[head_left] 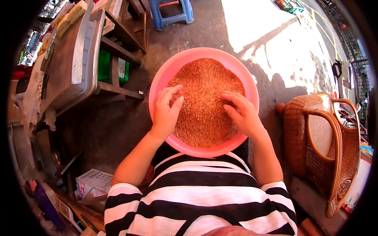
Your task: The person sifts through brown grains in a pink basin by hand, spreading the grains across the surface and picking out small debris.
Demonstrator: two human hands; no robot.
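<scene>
A round pink basin (157,84) rests at my lap, holding a wide heap of reddish-brown grain-like bits (206,106). Over the left part of the heap is my left hand (167,110), its thumb and fingers curved and apart, with no object visible between them. On the right side my right hand (242,112) hovers over or touches the heap, thumb and fingers also apart. Whether the fingertips touch the bits is hard to tell. Both forearms cross the basin's near rim.
A wooden table (65,70) with a metal edge stands at the left, a green container (104,67) beneath it. A blue stool (171,15) is ahead. To the right is a wicker chair (307,133). A white basket (94,181) sits low at the left.
</scene>
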